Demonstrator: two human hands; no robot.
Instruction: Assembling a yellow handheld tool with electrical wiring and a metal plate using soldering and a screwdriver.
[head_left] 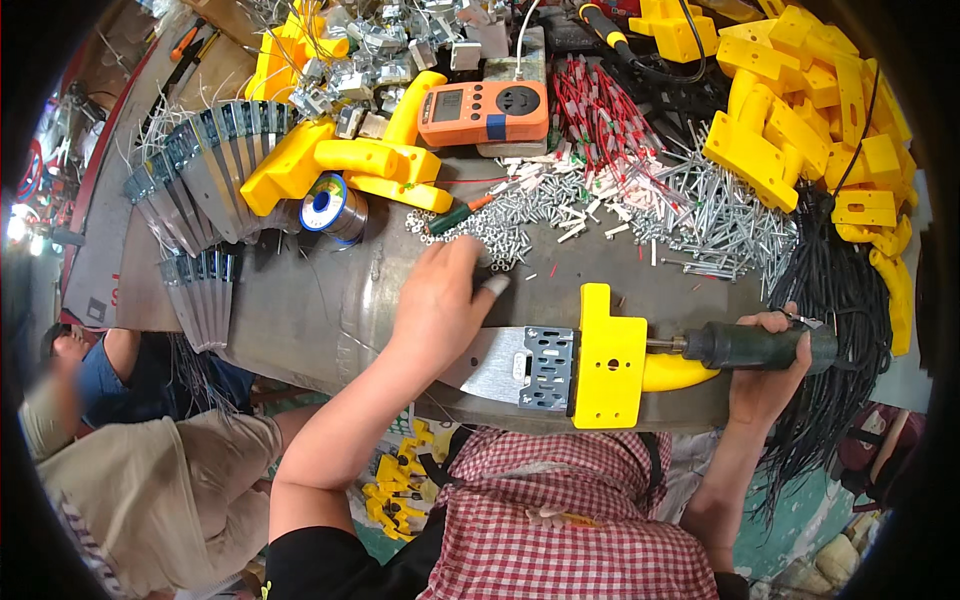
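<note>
Far left: a second person (150, 470) sits below the bench edge in a blue top and beige trousers, hands not on the work.

Bench (330, 310), left part: two fans of grey metal blades (205, 180), one above the other. Right of them a yellow handle (345, 160) lies across the bench, with a solder spool (333, 208) just below it.

Centre back: an orange meter (483, 112) lies flat, with a cluster of small metal parts (370, 60) behind it to the left.

Left hand (440, 300): palm down, fingers curled at the near edge of the screw pile (510, 215). Fingertips (493, 285) pinched together, apparently on a screw (too small to be sure).

Workpiece (605, 360) lies at the near bench edge, just right of the left hand: a steel blade pointing left, a perforated grey bracket on it, then a yellow block and handle shell. Neither hand grips it directly.

Red-tagged wires (600, 120) lie behind the screws; a heap of longer nails (720, 210) lies to the right.

Right hand (775, 360): closed fully round a dark green driver (750, 345), whose bit runs left into the yellow block.

Far right: a stack of yellow handle shells (800, 110), with a bundle of black cables (830, 330) hanging over the edge (behind the right hand).
</note>
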